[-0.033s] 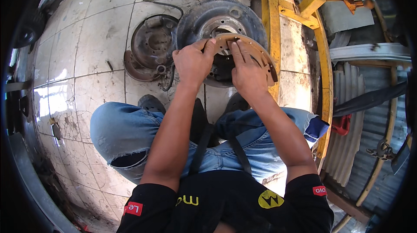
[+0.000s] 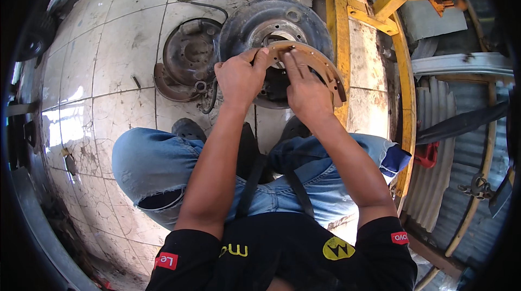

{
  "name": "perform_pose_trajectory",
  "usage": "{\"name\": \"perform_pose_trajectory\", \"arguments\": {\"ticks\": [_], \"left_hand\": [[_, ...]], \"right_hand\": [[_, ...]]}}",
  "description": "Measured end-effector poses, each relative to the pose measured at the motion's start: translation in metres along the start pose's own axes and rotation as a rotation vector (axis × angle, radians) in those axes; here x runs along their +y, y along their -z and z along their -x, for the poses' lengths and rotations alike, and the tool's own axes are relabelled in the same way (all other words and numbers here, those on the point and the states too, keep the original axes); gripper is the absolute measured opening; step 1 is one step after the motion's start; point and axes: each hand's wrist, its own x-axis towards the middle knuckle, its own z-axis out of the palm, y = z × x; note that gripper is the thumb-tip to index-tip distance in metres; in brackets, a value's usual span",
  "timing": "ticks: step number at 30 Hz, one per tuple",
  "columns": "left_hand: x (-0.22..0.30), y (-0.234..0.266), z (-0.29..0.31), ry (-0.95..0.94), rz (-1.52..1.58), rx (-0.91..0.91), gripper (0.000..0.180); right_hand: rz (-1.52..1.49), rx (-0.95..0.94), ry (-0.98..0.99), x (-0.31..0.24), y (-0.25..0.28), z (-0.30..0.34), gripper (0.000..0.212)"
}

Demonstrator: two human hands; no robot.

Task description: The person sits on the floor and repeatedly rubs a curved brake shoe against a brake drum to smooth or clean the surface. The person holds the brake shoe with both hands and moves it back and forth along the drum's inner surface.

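Holding a curved brake shoe (image 2: 315, 60) up near the top centre of the frame, both hands are on it at once. The left hand (image 2: 239, 79) has its grip closed on the shoe's left end, thumb and fingers pinching the tan lining edge. The right hand (image 2: 306, 93) lies flatter along the middle of the arc, fingers spread over the lining with its row of rivet holes, so that grip is more of a press-and-hold than a fist.

The shoe sits right in front of a dark, round brake drum (image 2: 271, 25) that's lying on the tiled floor (image 2: 108, 58), and from this angle it overlaps the drum's lower right rim. Can't really tell if they're touching.

Just left of the drum there's a rusty backing plate (image 2: 190, 55) on the tiles, with another worn shoe (image 2: 168, 89) curled along its lower edge. A yellow metal frame (image 2: 339, 20) runs down the right side of the drum. The person is sitting in ripped blue jeans (image 2: 146, 166), knees spread across the middle of the frame.
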Motion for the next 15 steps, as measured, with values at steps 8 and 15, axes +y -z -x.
{"name": "perform_pose_trajectory", "arguments": {"ticks": [8,15], "left_hand": [[0.002,0.002,0.000,0.019,0.005,-0.017,0.037],[0.008,0.002,0.000,0.046,-0.004,-0.020,0.036]], "right_hand": [[0.082,-0.052,-0.028,-0.003,-0.003,0.003,0.067],[0.088,0.047,-0.023,0.015,-0.012,0.004,0.068]]}}
